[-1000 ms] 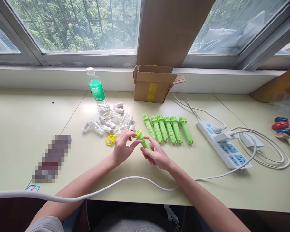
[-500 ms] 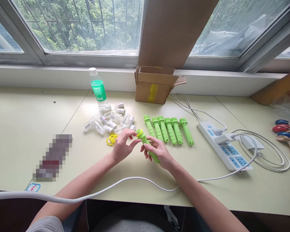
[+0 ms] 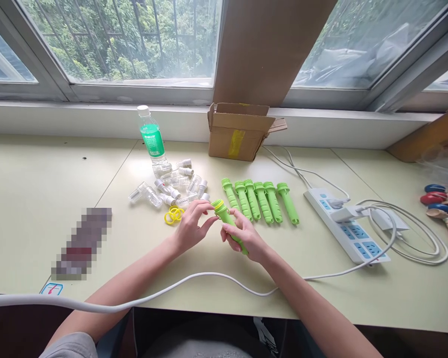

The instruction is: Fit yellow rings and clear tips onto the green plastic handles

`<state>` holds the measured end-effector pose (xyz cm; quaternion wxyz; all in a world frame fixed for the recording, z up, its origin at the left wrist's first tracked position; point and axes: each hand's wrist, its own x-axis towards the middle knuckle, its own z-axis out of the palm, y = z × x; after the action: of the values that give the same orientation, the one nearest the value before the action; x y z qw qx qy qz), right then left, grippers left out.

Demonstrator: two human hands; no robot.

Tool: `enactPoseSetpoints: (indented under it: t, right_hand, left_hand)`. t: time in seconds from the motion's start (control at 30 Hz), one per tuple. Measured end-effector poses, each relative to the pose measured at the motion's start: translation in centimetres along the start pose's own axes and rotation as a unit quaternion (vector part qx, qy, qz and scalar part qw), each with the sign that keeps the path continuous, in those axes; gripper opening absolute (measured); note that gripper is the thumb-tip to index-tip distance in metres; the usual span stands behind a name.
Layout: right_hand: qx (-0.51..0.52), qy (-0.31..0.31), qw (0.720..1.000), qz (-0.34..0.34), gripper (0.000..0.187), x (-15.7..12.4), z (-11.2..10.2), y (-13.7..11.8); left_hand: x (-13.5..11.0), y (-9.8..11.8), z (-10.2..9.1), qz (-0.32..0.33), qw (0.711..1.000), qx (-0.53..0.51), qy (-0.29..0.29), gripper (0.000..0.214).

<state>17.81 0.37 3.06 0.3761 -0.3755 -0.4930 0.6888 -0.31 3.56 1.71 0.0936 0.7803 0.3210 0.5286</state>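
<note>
My right hand [image 3: 244,236] is wrapped round the body of a green plastic tube [image 3: 224,215] with a wide threaded head, tilted with the head up and to the left. A yellow ring [image 3: 219,206] sits around the neck of its head. The fingertips of my left hand [image 3: 192,222] pinch at this ring, with thumb and forefinger at the tube's left side. Left of that hand, several loose yellow rings [image 3: 174,215] lie on the table. Behind my right hand several similar green tubes [image 3: 263,201] lie side by side.
Clear plastic pieces with white caps [image 3: 179,181] lie heaped near a bottle with a green label [image 3: 152,139]. An open cardboard box [image 3: 239,134] stands at the back. To the right are a power strip [image 3: 345,226] and coiled cables; a white cable [image 3: 216,274] crosses the front.
The green tube has shifted slightly right and turned a little more upright. The yellow ring looks lower on its head. My right fingers have closed in more around the body.
</note>
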Motion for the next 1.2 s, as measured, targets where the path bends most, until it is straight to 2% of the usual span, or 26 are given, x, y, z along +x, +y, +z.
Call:
enactPoseSetpoints:
  t: [0.13, 0.23, 0.37, 0.57, 0.73, 0.9, 1.07, 1.2]
  right_hand:
    - [0.002, -0.015, 1.0, 0.013, 0.026, -0.1, 0.0, -0.3]
    - [0.004, -0.002, 1.0, 0.011, 0.028, 0.0, 0.0, -0.4]
    - [-0.022, 0.017, 1.0, -0.012, 0.028, 0.1, 0.2, -0.6]
    - [-0.057, 0.003, 0.998, -0.034, 0.028, 0.1, 0.6, -0.7]
    - [-0.047, 0.003, 0.999, -0.02, 0.03, 0.0, 0.6, -0.4]
    - [0.013, 0.001, 0.999, 0.029, 0.031, 0.1, 0.4, -0.2]
    - [0.037, 0.002, 0.998, 0.048, 0.032, 0.1, 0.1, -0.3]
    - [0.049, 0.0, 0.997, 0.052, 0.032, 0.0, 0.1, -0.6]
  left_hand:
    - [-0.1, -0.1, 0.0, -0.022, 1.0, -0.018, 0.003, 0.019]
    - [0.0, 0.0, 0.0, -0.027, 0.999, -0.021, 0.004, 0.018]
    - [0.2, 0.3, -0.3, -0.009, 1.0, -0.025, 0.015, 0.023]
    - [0.2, 0.5, -0.4, 0.015, 1.0, 0.003, 0.017, 0.027]
    - [0.0, 0.3, -0.1, 0.027, 0.999, 0.019, 0.035, 0.024]
    - [0.2, 0.2, -0.6, 0.028, 0.999, -0.011, -0.018, 0.025]
    - [0.4, -0.1, -1.0, 0.023, 0.997, -0.015, -0.073, 0.031]
    - [0.4, -0.4, -1.1, 0.018, 0.998, -0.002, -0.062, 0.025]
